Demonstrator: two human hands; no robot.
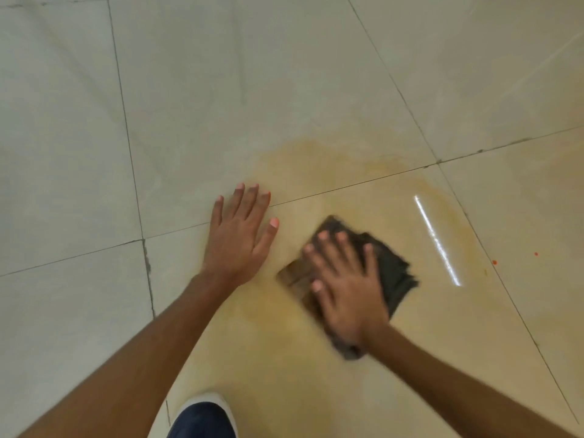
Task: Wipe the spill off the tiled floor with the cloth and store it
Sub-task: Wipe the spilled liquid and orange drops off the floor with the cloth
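A thin yellowish-brown spill (331,165) spreads over the pale tiled floor (189,90), crossing a grout line. A dark grey folded cloth (392,270) with a brownish stained corner lies flat on the wet patch. My right hand (344,286) presses on the cloth with straight, spread fingers and looks motion-blurred. My left hand (240,238) rests flat on the floor to the left of the cloth, fingers straight, at the spill's left edge.
Two small red specks (495,262) dot the tile at the right. A bright light reflection (437,241) streaks the wet tile right of the cloth. A dark blue shoe with a white rim (205,415) shows at the bottom edge.
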